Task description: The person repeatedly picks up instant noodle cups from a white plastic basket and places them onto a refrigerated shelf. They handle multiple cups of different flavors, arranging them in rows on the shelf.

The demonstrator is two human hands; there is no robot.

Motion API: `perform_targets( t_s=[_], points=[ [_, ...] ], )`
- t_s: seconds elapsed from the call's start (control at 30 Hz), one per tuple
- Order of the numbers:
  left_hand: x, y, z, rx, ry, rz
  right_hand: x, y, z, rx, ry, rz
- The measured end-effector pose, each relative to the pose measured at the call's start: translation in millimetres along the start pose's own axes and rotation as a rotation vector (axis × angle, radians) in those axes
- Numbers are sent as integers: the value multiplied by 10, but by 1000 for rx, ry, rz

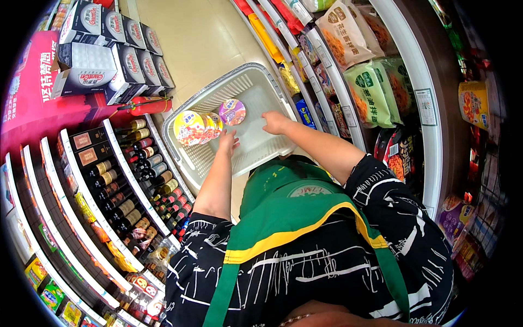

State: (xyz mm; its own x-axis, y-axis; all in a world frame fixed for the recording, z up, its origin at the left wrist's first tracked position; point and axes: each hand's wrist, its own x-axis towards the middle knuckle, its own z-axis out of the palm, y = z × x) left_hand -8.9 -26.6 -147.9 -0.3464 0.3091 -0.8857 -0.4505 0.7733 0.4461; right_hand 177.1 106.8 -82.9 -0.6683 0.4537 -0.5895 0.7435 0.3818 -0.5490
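Note:
A large pale grey plastic basket [251, 70] with slotted walls stands in front of me. In its left part lies a row of round tubs with yellow, white and red lids [189, 128], overlapping one another. Beside them is a single round tub with a purple lid [232, 111]. Over the basket's near left part, my left hand [229, 141] is open, fingers apart, close to the yellow-lidded tubs. Inside the right part of the basket hovers my right hand [277, 123], its fingers curled in, with nothing visible in them.
Shelves of wine bottles [147, 158] line the left. A red fire extinguisher [146, 105] lies beyond them, next to stacked black-and-white cartons [131, 65]. On the right, a shelf unit holds bagged noodles [371, 92], its edge close to the basket. Pale tiled floor [190, 32] runs ahead.

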Motion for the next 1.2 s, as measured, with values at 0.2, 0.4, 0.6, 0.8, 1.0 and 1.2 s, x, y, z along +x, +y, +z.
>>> perform_targets(
  t_s=[0.2,0.4,0.6,0.8,1.0,1.2],
  points=[
    [27,105,-5,27,-26,9,-19,0,-205,-16,1,21],
    [65,317,17,-7,-41,-49,158,89,-253,-42,23,91],
    [101,203,150,-67,-98,-62,525,38,-171,13,66,162],
    [133,79,291,-137,-154,-12,986,-143,26,114,113,198],
    [-127,12,357,-81,-201,229,883,-208,-53,309,97,218],
    [-621,93,162,324,-194,714,53,-205,-291,556,281,63]
  ],
)
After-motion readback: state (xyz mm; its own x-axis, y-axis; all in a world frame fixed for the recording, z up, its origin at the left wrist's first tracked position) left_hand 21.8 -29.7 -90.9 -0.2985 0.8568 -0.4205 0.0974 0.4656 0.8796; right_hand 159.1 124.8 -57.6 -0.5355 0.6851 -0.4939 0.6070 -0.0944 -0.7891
